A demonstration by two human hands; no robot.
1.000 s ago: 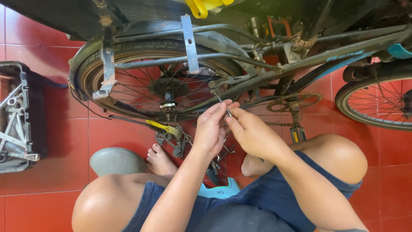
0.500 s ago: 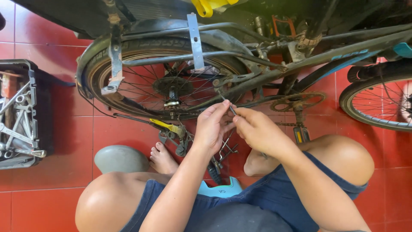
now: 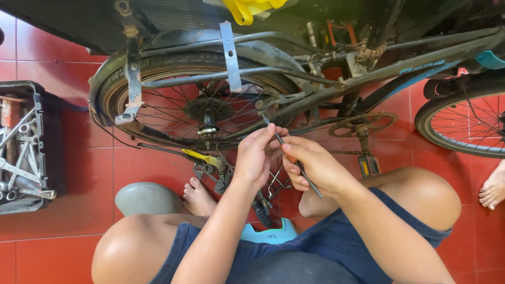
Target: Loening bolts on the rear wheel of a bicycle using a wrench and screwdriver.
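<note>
A bicycle stands in front of me, its rear wheel (image 3: 158,79) with dark tyre, spokes and hub at centre left. My right hand (image 3: 310,165) grips a thin metal screwdriver (image 3: 294,160), its tip pointing up at a fitting on the grey frame stay (image 3: 294,100) by the wheel. My left hand (image 3: 255,158) pinches the tool's shaft near the tip, fingers closed. Both hands meet just below the stay, above my bent knees.
A black toolbox (image 3: 26,147) with wrenches sits on the red tile floor at left. Yellow-handled pliers (image 3: 202,158) and other tools lie by my foot. A grey bowl (image 3: 147,199), the chainring and pedal (image 3: 363,131), a second wheel (image 3: 463,121) and another person's foot (image 3: 493,189) are nearby.
The view has shifted slightly, so the bicycle and toolbox sit further right. Both hands stay together at the frame stay, with the screwdriver tilted a little more.
</note>
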